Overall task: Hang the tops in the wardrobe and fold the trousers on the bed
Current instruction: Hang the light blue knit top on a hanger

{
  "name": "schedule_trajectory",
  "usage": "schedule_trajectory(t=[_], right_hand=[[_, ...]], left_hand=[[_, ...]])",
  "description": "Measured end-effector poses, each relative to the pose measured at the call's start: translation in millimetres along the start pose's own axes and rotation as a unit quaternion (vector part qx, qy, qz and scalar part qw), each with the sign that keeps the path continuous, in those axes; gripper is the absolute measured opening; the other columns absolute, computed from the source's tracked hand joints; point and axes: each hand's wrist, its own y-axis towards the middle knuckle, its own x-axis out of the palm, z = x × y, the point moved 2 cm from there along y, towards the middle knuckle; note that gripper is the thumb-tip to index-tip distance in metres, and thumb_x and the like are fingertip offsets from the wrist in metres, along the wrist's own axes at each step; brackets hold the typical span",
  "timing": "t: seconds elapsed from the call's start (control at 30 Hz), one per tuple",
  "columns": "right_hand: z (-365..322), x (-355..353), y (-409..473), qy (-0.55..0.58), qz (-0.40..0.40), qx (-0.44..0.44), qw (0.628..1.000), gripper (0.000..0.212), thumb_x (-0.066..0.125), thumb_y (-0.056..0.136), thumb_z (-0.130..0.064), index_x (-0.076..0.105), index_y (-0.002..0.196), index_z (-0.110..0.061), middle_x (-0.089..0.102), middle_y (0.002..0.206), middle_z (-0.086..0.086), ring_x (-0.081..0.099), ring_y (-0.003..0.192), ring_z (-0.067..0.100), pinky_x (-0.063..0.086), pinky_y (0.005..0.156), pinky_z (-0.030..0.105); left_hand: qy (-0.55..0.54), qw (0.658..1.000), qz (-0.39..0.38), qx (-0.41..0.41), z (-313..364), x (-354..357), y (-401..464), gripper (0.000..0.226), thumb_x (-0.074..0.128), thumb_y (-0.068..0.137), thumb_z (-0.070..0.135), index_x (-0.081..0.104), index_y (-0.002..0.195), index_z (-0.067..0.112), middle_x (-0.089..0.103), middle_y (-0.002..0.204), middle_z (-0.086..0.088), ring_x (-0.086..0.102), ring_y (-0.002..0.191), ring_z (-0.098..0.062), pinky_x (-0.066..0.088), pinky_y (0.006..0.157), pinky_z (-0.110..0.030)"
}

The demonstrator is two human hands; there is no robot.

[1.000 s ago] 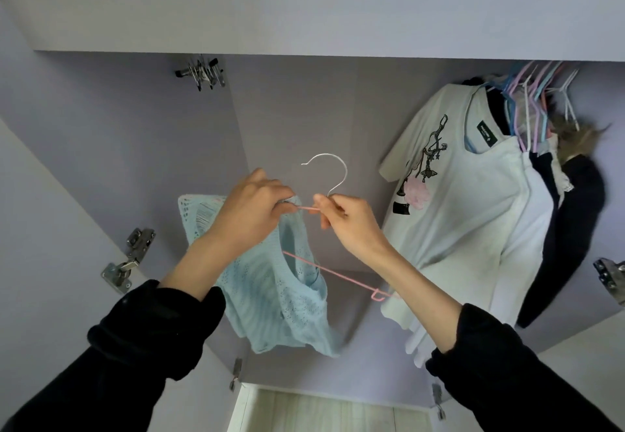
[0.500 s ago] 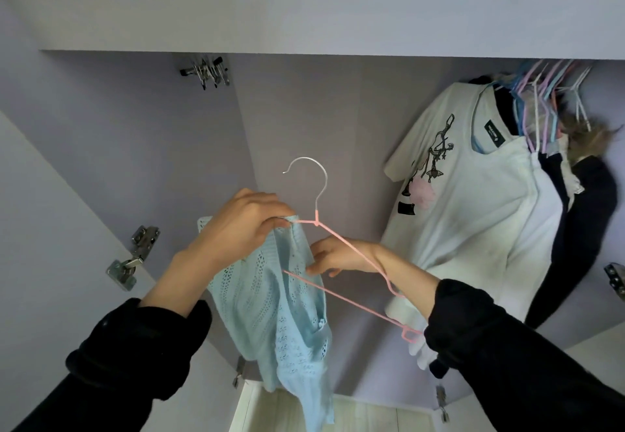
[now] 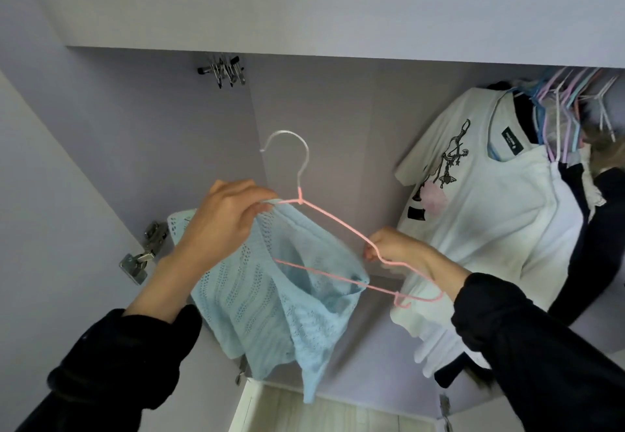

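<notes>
Pink hanger (image 3: 341, 225) slants down toward our right hand (image 3: 395, 249), which pinches its bare arm; our left hand (image 3: 223, 218) grips the knit top (image 3: 270, 299) at the neck.

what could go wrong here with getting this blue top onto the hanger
Only one shoulder of the light blue knit top sits on the pink hanger, pinched there by the left hand; the rest hangs loose and could slide off. The right hand grips the bare hanger arm, whose end hook might snag the open knit. The white T-shirt hangs close and could catch too.
</notes>
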Motion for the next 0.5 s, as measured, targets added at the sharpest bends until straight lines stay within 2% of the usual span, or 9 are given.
schedule_trajectory(t=[0.07, 0.13, 0.2, 0.23, 0.3, 0.37, 0.43, 0.5], right_hand=[[7.9, -11.0, -9.2, 0.134, -0.02, -0.005, 0.991, 0.014, 0.05, 0.092, -0.002, 0.063, 0.087, 0.002, 0.065, 0.102, 0.024, 0.061, 0.099, 0.028, 0.041, 0.076, 0.028], [9.5, -16.7, -13.5, 0.208, -0.047, -0.024, 0.977, 0.005, 0.059, 0.086, -0.004, 0.058, 0.09, -0.001, 0.063, 0.106, 0.024, 0.059, 0.105, 0.038, 0.043, 0.068, 0.023], [8.3, -18.1, -11.5, 0.259, -0.092, -0.04, 0.961, 0.012, 0.059, 0.087, -0.008, 0.057, 0.099, -0.007, 0.063, 0.106, 0.011, 0.061, 0.099, 0.024, 0.043, 0.066, 0.022], [5.9, -17.9, -10.6, 0.27, -0.12, -0.044, 0.954, 0.012, 0.053, 0.093, -0.012, 0.057, 0.104, -0.013, 0.063, 0.107, 0.003, 0.06, 0.1, 0.016, 0.043, 0.068, 0.023], [4.4, -15.1, -5.7, 0.297, -0.159, -0.059, 0.939, 0.025, 0.042, 0.099, -0.018, 0.052, 0.121, -0.023, 0.061, 0.117, -0.005, 0.057, 0.109, 0.01, 0.045, 0.076, 0.023], [5.6, -6.2, -2.6, 0.357, -0.151, -0.061, 0.92, 0.029, 0.044, 0.098, -0.021, 0.05, 0.126, -0.028, 0.06, 0.123, -0.008, 0.056, 0.113, 0.011, 0.045, 0.082, 0.027], [7.3, 17.4, 1.4, 0.423, -0.13, -0.043, 0.896, 0.028, 0.047, 0.096, -0.022, 0.054, 0.122, -0.027, 0.064, 0.119, -0.006, 0.06, 0.105, 0.013, 0.045, 0.078, 0.028], [2.6, 47.1, 4.5, 0.393, -0.107, -0.032, 0.913, 0.029, 0.052, 0.094, -0.027, 0.054, 0.123, -0.026, 0.064, 0.115, -0.007, 0.06, 0.102, 0.013, 0.043, 0.077, 0.027]], left_hand=[[-0.003, 0.999, 0.032, -0.03, -11.8, -10.0, 0.8, 0.018, 0.058, 0.082, -0.003, 0.069, 0.095, 0.002, 0.062, 0.082, 0.0, 0.055, 0.072, -0.014, 0.042, 0.073, -0.046], [-0.013, 0.998, 0.045, -0.035, -17.5, -15.2, 2.5, 0.018, 0.056, 0.082, 0.0, 0.069, 0.094, 0.001, 0.059, 0.081, 0.003, 0.047, 0.068, -0.004, 0.042, 0.072, -0.047], [-0.016, 0.999, 0.034, -0.017, -15.1, -15.9, 5.2, 0.017, 0.056, 0.082, 0.002, 0.069, 0.093, 0.002, 0.055, 0.08, 0.008, 0.042, 0.067, 0.001, 0.041, 0.071, -0.045], [-0.013, 0.999, 0.03, -0.009, -12.9, -15.9, 6.9, 0.016, 0.056, 0.083, 0.002, 0.069, 0.093, 0.003, 0.055, 0.08, 0.01, 0.041, 0.068, 0.002, 0.039, 0.073, -0.043], [-0.009, 0.999, 0.03, -0.002, -10.5, -18.1, 11.4, 0.016, 0.056, 0.084, 0.003, 0.069, 0.093, 0.004, 0.055, 0.079, 0.011, 0.041, 0.068, 0.002, 0.038, 0.076, -0.042], [-0.014, 0.999, 0.042, -0.006, -10.9, -23.1, 18.2, 0.017, 0.055, 0.085, 0.003, 0.069, 0.094, 0.004, 0.054, 0.078, 0.009, 0.041, 0.067, 0.0, 0.038, 0.075, -0.043], [-0.022, 0.998, 0.064, -0.015, -10.8, -28.7, 25.5, 0.017, 0.054, 0.085, 0.004, 0.068, 0.095, 0.004, 0.054, 0.076, 0.006, 0.04, 0.065, -0.002, 0.037, 0.073, -0.042], [-0.026, 0.995, 0.087, -0.03, -9.0, -33.1, 32.0, 0.018, 0.054, 0.086, 0.006, 0.068, 0.096, 0.005, 0.058, 0.075, -0.001, 0.042, 0.067, -0.004, 0.035, 0.076, -0.039]])
